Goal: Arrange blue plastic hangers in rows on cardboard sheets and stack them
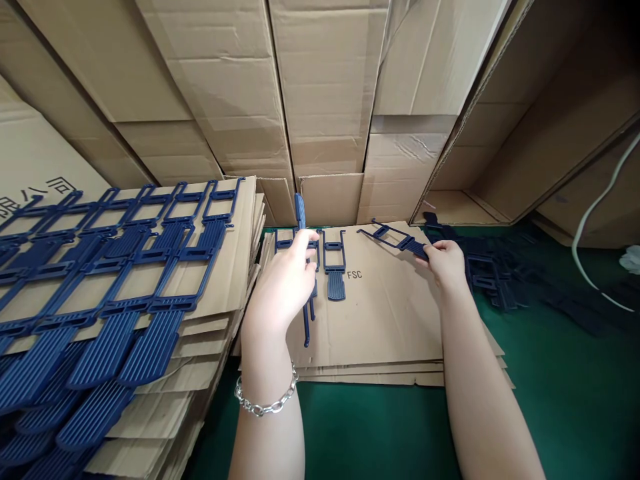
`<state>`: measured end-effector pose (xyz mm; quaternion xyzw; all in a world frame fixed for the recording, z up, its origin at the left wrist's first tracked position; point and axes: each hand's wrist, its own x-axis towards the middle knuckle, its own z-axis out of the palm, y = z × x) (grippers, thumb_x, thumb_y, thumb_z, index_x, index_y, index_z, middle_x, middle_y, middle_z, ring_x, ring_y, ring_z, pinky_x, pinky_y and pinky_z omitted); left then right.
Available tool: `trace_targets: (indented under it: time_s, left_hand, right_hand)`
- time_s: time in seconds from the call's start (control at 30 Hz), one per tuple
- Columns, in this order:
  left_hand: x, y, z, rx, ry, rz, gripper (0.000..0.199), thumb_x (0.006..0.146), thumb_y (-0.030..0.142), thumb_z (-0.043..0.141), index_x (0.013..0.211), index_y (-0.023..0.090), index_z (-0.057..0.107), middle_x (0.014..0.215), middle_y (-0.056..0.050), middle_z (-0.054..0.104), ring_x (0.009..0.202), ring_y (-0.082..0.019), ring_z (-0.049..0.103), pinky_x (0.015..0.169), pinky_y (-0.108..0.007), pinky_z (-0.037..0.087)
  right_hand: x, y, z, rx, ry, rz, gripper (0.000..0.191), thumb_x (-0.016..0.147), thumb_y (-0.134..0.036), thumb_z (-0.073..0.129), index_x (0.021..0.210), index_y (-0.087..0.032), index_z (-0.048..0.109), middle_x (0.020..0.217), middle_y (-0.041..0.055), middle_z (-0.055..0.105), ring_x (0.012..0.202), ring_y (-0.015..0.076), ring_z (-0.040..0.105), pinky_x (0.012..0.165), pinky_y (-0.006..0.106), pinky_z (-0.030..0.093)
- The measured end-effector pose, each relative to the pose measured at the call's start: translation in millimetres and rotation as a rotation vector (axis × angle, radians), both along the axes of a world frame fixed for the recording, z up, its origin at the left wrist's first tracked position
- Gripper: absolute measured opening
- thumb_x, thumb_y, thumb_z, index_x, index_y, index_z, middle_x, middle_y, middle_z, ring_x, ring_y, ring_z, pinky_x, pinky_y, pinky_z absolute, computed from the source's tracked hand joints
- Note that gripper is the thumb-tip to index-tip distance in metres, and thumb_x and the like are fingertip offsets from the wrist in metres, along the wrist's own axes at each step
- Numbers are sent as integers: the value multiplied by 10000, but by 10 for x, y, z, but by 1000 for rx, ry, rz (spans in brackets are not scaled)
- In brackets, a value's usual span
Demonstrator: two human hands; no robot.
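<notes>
My left hand (283,283), with a chain bracelet at the wrist, is closed around a dark blue plastic frame piece (301,210) turned on edge. It is over the left part of a flat cardboard sheet (390,327). Another blue frame (284,244) lies partly hidden behind that hand. Just right of it, a blue frame with a ribbed tab (336,285) rests flat, tab towards me. My right hand (447,263) pinches the ribbed end of a further blue frame piece (413,246), whose open end points left over the sheet's far right part.
At left, stacked cardboard sheets (220,293) carry rows of blue frames (150,253). A loose heap of blue frames (493,270) lies right on the green surface (370,430). Cartons (325,87) wall the back; an open carton (525,153) and white cable (580,227) are right.
</notes>
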<state>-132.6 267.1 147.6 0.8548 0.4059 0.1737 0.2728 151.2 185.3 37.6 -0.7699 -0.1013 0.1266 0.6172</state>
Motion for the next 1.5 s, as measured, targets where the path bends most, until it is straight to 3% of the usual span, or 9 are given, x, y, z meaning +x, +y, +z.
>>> trace_targets:
  time_s: [0.27,0.57,0.8,1.0,1.1,1.2,1.27,1.37,1.5]
  left_hand:
    - [1,21,-4,-38,37,12,402,806,175,393,1176,331,381,1150,-40,588,1072,-208,542,824,-341,442]
    - [36,89,-99,-55,58,-1,436,798,155,369,1200,323,363,1161,-57,577,1074,-215,528,807,-338,429]
    - [107,149,-162,-57,93,42,523,706,69,341,1181,289,360,913,-43,567,729,-161,573,616,-271,428]
    - [130,201,-222,-58,-24,77,762,673,29,373,1353,219,86,884,-60,577,744,-151,571,702,-273,439]
    - [122,170,-196,-39,7,0,553,694,55,360,1217,232,373,905,-54,604,813,-174,569,742,-290,425]
    - [168,50,-100,30,110,-56,309,745,108,331,937,239,534,864,-43,616,773,-199,565,659,-295,407]
    - [246,-66,-36,88,161,-91,249,762,132,331,845,227,546,798,-43,615,702,-201,556,604,-294,386]
    - [414,-259,-17,155,191,-207,224,768,129,339,755,201,551,697,-40,599,651,-197,544,634,-318,404]
    - [634,-538,-127,216,92,-373,237,800,103,329,840,170,552,825,-41,601,817,-191,550,946,-483,332]
  right_hand:
    - [-226,58,26,-279,-2,256,548,707,-194,607,1222,-135,431,543,-21,521,320,106,449,304,198,370]
    - [-616,274,29,-451,-75,485,429,750,-224,560,1166,-119,548,555,8,552,334,108,457,338,215,398]
    - [-785,323,88,-555,-152,622,297,754,-266,555,1010,-128,619,608,37,603,328,116,468,400,237,421]
    - [-866,255,230,-684,-243,689,302,754,-284,551,964,-89,646,676,119,623,578,212,589,599,317,471]
    - [-918,155,443,-547,-453,691,482,762,-276,559,1235,-196,514,1075,109,586,846,205,575,781,326,441]
    - [-982,5,714,-228,-664,708,602,788,-303,542,1356,-308,341,1204,39,510,759,125,545,754,276,441]
    - [-992,-133,860,-196,-648,739,492,779,-328,557,1262,-291,470,1029,18,591,633,103,511,630,244,437]
    - [-883,-424,917,-376,-466,815,240,763,-399,573,850,-185,639,678,14,588,540,107,478,478,209,365]
    - [-541,-918,642,-240,0,874,347,748,-488,585,684,-151,531,584,23,555,457,85,449,430,193,358]
